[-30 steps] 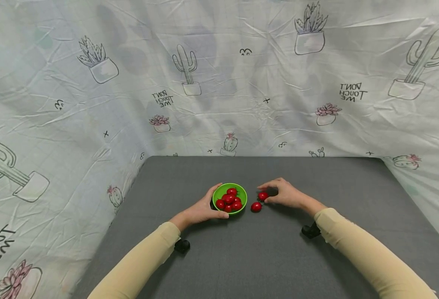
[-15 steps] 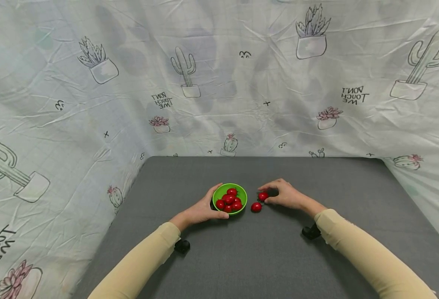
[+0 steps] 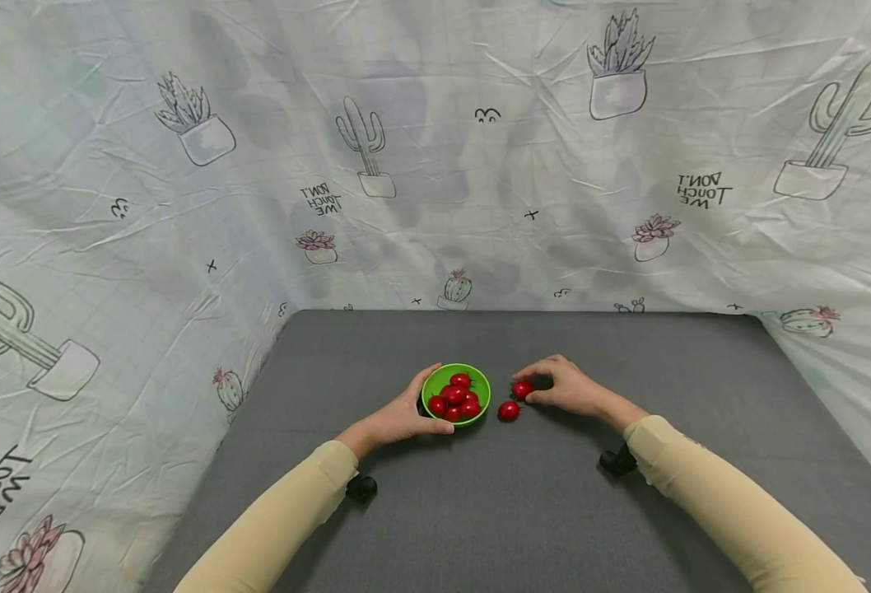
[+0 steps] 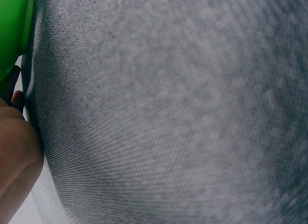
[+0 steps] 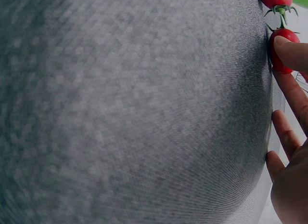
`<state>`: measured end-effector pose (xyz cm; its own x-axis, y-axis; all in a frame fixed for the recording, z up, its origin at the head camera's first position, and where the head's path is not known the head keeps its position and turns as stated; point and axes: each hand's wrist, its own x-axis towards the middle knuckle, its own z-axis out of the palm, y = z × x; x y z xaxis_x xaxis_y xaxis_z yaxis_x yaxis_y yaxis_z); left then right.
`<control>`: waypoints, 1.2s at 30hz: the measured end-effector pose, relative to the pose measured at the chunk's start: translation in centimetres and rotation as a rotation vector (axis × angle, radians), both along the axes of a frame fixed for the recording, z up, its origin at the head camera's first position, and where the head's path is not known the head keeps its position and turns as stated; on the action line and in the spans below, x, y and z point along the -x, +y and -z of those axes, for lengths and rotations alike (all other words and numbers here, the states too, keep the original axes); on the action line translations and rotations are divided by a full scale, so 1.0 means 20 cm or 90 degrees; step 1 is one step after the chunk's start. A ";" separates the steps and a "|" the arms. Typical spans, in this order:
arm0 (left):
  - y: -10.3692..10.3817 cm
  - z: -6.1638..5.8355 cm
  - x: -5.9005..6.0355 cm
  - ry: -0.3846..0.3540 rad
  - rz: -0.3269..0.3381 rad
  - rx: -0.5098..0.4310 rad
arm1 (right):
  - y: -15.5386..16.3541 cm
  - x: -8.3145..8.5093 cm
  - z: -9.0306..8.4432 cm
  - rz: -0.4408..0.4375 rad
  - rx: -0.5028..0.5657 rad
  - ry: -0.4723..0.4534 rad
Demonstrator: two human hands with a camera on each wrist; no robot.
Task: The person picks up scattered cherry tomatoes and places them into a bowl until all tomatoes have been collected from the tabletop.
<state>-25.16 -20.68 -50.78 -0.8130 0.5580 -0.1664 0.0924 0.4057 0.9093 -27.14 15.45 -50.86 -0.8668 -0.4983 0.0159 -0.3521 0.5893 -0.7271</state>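
My left hand grips a small green bowl from its left side, thumb along the near rim and fingers at the far side. Several red cherry tomatoes lie in the bowl. To the right of it, my right hand holds one cherry tomato at the table surface. The right wrist view shows the thumb pressed on this tomato, with a finger close under it. A second loose cherry tomato lies just nearer, its green stem towards the held one. In the left wrist view only the bowl's side shows.
A grey cloth-covered table spreads under both hands. Behind and beside it hangs a pale curtain printed with cacti and lettering. A small black device sits at the left wrist, and another black device at the right.
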 end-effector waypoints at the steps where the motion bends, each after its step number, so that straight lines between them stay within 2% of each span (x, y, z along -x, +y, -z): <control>1: 0.00 0.00 0.00 0.000 0.000 -0.001 | 0.00 0.00 0.00 0.000 0.000 0.000; 23: 0.00 0.00 0.00 -0.002 0.000 -0.009 | -0.01 -0.02 -0.01 -0.001 -0.004 0.026; 27: 0.00 0.00 -0.01 -0.002 0.000 -0.005 | -0.02 -0.01 -0.03 0.004 -0.001 0.016; 36: 0.00 0.00 0.00 -0.001 0.000 -0.008 | -0.02 0.01 -0.10 0.006 0.013 0.046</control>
<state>-25.10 -20.75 -50.83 -0.8129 0.5596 -0.1612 0.0902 0.3945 0.9145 -27.37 15.03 -48.80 -0.8678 -0.4889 0.0890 -0.3986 0.5778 -0.7122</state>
